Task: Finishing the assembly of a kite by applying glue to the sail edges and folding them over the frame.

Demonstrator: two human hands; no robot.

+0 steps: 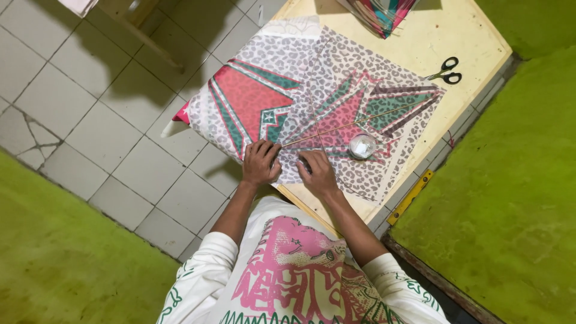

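Kite (312,102), leopard-print paper with pink and green star shapes, lies flat on the yellow tabletop (432,42), its left part overhanging the tiled floor (90,108). Left hand (261,163) and right hand (317,173) press flat, fingers spread, on its near corner beside the thin stick (354,124), gripping nothing. Small round cup (362,146) sits just right of the hands; scissors (446,71) lie far right.

The person wears a white shirt (288,282) with a big pink picture on the front (green squiggles on the sleeves), sleeves pushed up, hands bare.
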